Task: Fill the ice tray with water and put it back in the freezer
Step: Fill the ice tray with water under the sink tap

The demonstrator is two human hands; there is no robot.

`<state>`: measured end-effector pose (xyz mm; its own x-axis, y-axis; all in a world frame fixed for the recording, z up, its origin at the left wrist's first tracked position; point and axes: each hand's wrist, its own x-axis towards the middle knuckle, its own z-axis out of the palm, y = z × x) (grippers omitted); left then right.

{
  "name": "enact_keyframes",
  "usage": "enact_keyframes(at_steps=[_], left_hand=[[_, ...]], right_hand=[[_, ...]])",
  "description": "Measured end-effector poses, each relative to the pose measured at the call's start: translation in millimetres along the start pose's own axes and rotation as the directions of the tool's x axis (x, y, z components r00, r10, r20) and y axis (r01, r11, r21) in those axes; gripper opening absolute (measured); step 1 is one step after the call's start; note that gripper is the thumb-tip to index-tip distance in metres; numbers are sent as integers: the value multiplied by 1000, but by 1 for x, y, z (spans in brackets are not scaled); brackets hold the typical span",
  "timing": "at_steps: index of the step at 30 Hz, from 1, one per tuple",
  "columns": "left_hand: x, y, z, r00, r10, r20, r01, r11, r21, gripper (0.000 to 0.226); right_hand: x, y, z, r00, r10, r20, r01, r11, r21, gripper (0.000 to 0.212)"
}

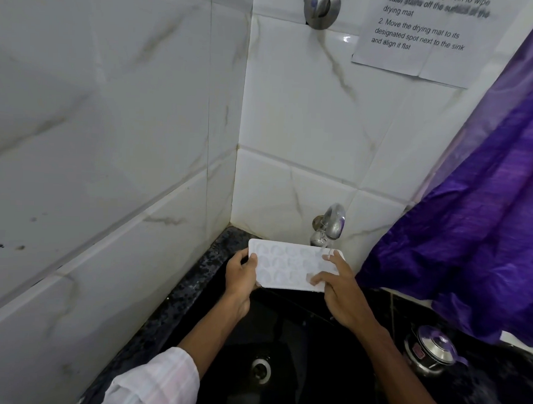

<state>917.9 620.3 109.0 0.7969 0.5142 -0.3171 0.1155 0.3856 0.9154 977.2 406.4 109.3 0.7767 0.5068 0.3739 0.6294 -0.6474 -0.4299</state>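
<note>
A white ice tray with several rounded moulds is held level above the black sink, right under the steel tap. A thin stream of water falls from the tap onto the tray's far right corner. My left hand grips the tray's left end, thumb on top. My right hand holds the right end, fingers spread over the top surface.
White marble-look tiles form the corner behind the sink. The drain lies at the sink's bottom. A purple curtain hangs at the right. A steel lidded pot sits on the black counter. A printed note is taped on the wall.
</note>
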Motion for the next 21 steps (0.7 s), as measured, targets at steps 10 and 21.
enact_keyframes(at_steps=[10, 21], left_hand=[[-9, -30, -20, 999, -39, 21, 38, 997, 61, 24], [-21, -56, -38, 970, 229, 79, -242, 897, 369, 17]], right_hand=[[-36, 3, -6, 677, 731, 85, -699, 604, 383, 54], [-77, 22, -1, 670, 742, 39, -650, 560, 515, 22]])
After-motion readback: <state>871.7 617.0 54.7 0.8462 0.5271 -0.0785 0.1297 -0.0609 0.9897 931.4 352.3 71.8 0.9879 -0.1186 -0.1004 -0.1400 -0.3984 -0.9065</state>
